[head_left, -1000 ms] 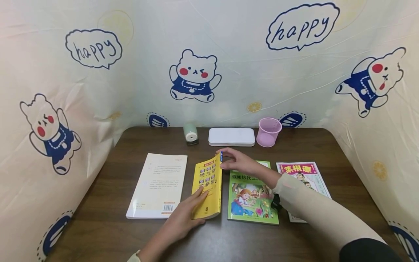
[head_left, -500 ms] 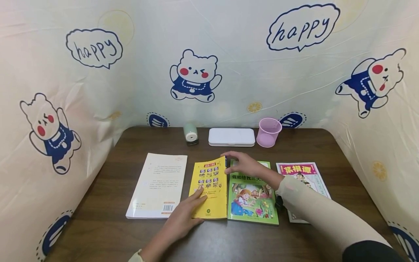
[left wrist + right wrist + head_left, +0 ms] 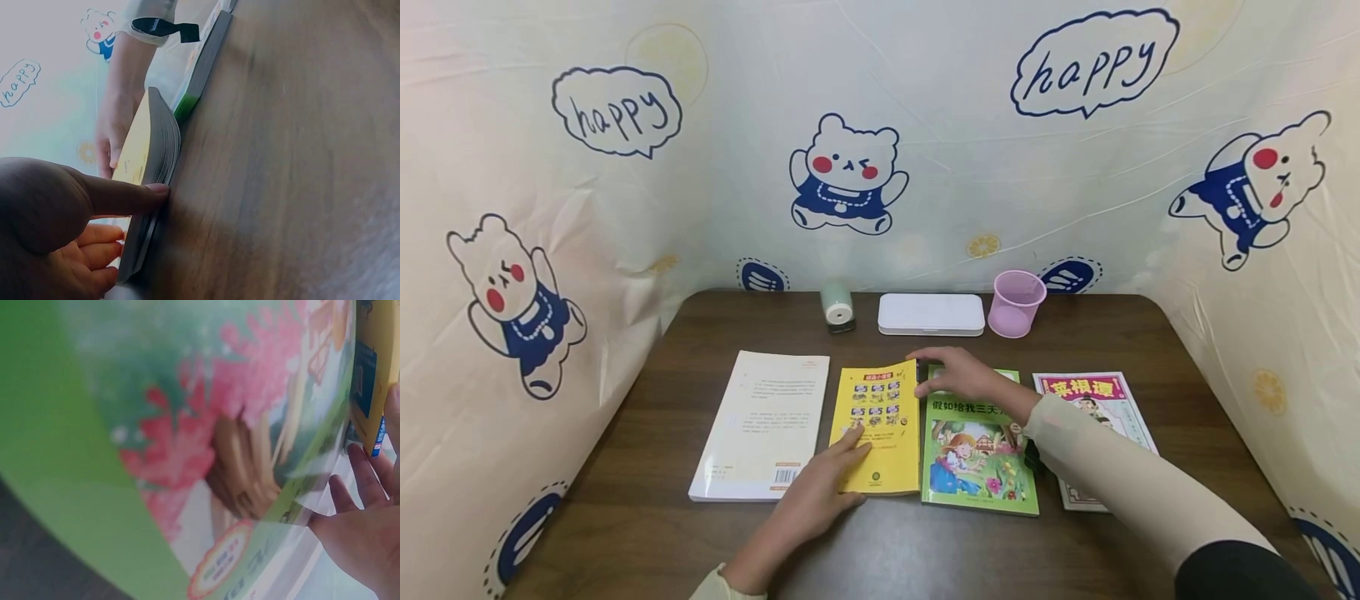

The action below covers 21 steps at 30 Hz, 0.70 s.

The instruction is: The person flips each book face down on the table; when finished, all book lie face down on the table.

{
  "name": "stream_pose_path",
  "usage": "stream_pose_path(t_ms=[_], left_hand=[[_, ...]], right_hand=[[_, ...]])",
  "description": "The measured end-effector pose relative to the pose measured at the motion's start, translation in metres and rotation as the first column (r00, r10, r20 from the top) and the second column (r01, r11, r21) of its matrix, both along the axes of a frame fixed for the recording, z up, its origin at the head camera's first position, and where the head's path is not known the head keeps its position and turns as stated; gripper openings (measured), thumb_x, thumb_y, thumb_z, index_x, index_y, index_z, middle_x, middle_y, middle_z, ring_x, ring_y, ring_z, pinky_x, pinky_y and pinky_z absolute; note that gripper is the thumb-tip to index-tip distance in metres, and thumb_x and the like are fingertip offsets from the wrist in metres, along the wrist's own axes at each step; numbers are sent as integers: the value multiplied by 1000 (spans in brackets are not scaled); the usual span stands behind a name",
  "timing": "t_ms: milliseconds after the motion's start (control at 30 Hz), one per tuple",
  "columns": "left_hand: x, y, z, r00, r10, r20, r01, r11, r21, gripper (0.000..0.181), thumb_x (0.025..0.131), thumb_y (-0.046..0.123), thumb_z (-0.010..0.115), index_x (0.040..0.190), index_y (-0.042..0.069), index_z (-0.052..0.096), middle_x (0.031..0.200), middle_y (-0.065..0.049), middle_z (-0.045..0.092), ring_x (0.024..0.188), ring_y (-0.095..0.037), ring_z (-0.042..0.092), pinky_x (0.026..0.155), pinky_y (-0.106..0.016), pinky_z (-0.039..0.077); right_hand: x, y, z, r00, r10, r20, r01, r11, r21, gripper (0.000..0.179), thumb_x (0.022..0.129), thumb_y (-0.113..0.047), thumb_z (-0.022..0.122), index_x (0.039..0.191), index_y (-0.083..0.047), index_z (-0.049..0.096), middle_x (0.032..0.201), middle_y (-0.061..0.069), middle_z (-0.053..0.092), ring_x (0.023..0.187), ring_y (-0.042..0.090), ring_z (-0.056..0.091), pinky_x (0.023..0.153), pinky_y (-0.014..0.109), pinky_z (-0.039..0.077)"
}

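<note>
A yellow paperback book (image 3: 891, 458) lies on the brown table with its back cover up. My left hand (image 3: 816, 496) holds it at the lower left, fingers over the cover; in the left wrist view the thumb (image 3: 134, 195) presses on its page edges. Pages bulge slightly there. At the top right corner, by the blue-marked spine, my right hand (image 3: 955, 375) grips the same book, with the thumb on the near part of the spine and fingers at the top. Close on the right lies a green picture-cover book (image 3: 981, 458), partly under my right hand and forearm.
To the left lies a white book (image 3: 775, 392), back cover up. A pink-titled book (image 3: 1093, 387) at the right is partly hidden by my sleeve. Along the back stand a green pencil sharpener (image 3: 837, 304), a white flat case (image 3: 931, 313) and a pink cup (image 3: 1017, 304).
The yellow book's spine side has come down from a tilt, so the book now lies nearly flat. Over the last half second it has shifted slightly left and away, with my left hand following.
</note>
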<state>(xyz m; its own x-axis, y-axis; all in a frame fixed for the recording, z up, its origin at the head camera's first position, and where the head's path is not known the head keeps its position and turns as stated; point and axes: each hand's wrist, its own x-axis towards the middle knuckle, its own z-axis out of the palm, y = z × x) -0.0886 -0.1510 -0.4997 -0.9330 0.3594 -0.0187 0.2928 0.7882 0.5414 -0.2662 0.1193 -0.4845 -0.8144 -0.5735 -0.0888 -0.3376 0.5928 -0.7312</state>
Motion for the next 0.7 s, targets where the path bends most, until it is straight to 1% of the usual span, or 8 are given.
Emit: stream_pose_path(t_ms=[100,233,400,600,700], left_hand=[[-2,0,0,1000,4,-5,-4,1000,2,72,81,13,88,146,5,58,166,-9,36,149,-31,40,116,-52,40],[-3,-1,1,1000,11,-4,-11,1000,1,72,81,13,88,146,5,58,166,-10,36,149,-32,40,116,-52,40],[-4,-1,1,1000,12,4,-12,1000,-4,71,81,14,88,145,5,58,165,-10,37,149,-32,39,116,-53,40],[-6,-1,2,999,23,22,-23,1000,-2,70,82,15,88,145,5,59,165,-10,36,150,-31,39,117,-52,40],[-7,-1,3,999,27,37,-27,1000,-5,70,82,16,88,146,6,59,166,-8,35,150,-30,38,117,-51,39]], right_hand=[[-4,-1,-4,1000,17,-21,-16,1000,27,68,83,-37,85,145,-18,61,140,2,65,137,26,53,115,48,43],[-8,-2,-8,997,46,-64,-40,995,89,67,83,-38,85,143,-18,62,139,1,65,134,25,56,113,46,45],[-9,-4,-10,992,62,-111,-46,989,142,67,84,-38,86,143,-16,63,142,5,63,135,28,52,112,48,44],[-13,-7,-12,983,87,-163,-57,982,182,67,82,-40,87,140,-16,65,134,5,63,128,27,53,106,47,47],[-12,-10,-11,982,85,-169,-52,980,191,65,82,-39,88,139,-15,66,131,6,63,125,27,53,104,46,47]])
